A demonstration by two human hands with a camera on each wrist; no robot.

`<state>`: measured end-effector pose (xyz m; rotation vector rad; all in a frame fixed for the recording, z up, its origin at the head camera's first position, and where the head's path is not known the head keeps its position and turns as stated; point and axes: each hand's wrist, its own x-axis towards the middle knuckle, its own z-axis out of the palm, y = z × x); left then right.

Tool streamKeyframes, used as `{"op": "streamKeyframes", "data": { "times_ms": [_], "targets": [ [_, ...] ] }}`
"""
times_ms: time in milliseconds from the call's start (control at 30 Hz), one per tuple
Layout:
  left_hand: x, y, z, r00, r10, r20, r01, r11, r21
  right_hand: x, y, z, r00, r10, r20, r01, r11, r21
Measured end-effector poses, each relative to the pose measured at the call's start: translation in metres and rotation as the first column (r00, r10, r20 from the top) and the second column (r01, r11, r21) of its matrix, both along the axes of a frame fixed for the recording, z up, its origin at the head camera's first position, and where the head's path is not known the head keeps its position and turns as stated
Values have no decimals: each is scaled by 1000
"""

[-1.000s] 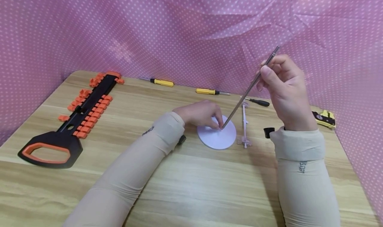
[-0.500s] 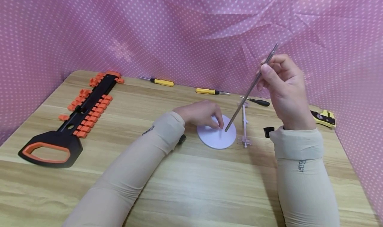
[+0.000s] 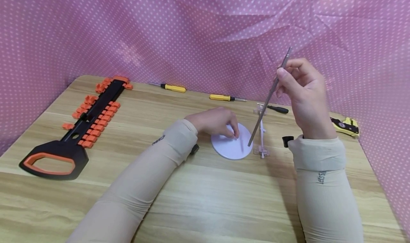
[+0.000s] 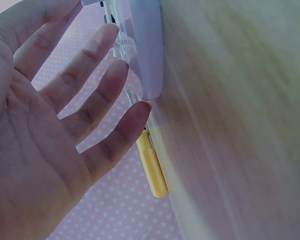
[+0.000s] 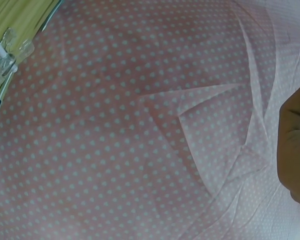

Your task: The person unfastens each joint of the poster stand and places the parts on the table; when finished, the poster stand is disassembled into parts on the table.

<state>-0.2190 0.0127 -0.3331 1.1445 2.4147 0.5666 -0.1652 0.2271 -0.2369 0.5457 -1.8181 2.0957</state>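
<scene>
In the head view, my left hand (image 3: pixel 219 123) is over the white round disc (image 3: pixel 232 152) lying on the table. Its thumb and forefinger meet at the disc's centre and seem to pinch a small raised part there, mostly hidden by the fingertips. In the left wrist view, the other fingers (image 4: pixel 95 107) are spread beside the disc's edge (image 4: pixel 150 50). My right hand (image 3: pixel 304 95) pinches a long, thin metal rod (image 3: pixel 270 93) near its upper end. The rod slants down, its lower tip above the disc's right edge, apart from the left fingers.
A white bar with clear plastic pieces (image 3: pixel 262 136) lies right of the disc. Behind are yellow screwdrivers (image 3: pixel 174 88) and a black-handled one (image 3: pixel 278 109). A black rack with orange clips (image 3: pixel 102 106) is left; a black cap (image 3: pixel 287 141) and yellow-black tool (image 3: pixel 347 126) are right.
The rod's lower tip has moved from beside the left fingertips at the disc's centre to the disc's right edge, making the rod steeper. The left hand has stayed put.
</scene>
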Motion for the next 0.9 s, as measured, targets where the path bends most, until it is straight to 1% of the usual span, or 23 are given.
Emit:
{"op": "streamKeyframes", "data": {
  "times_ms": [167,367,500,600,767,900],
  "targets": [
    [0,0,0,1000,3,5,-3,1000,1,-2,3,-2,998,-51,26,49,997,60],
    [1,0,1,1000,10,18,-10,1000,5,-5,5,-2,990,-102,99,89,989,119],
    [1,0,1,1000,8,20,-8,1000,8,-6,6,-3,977,-170,132,144,972,187],
    [1,0,1,1000,5,16,-5,1000,7,-8,6,-4,968,-207,145,170,958,230],
    [1,0,1,1000,5,11,-5,1000,3,-12,8,-7,955,-234,183,181,947,267],
    [0,1,1,1000,6,13,-6,1000,-2,-15,11,-9,937,-271,219,190,925,328]
  ]
}}
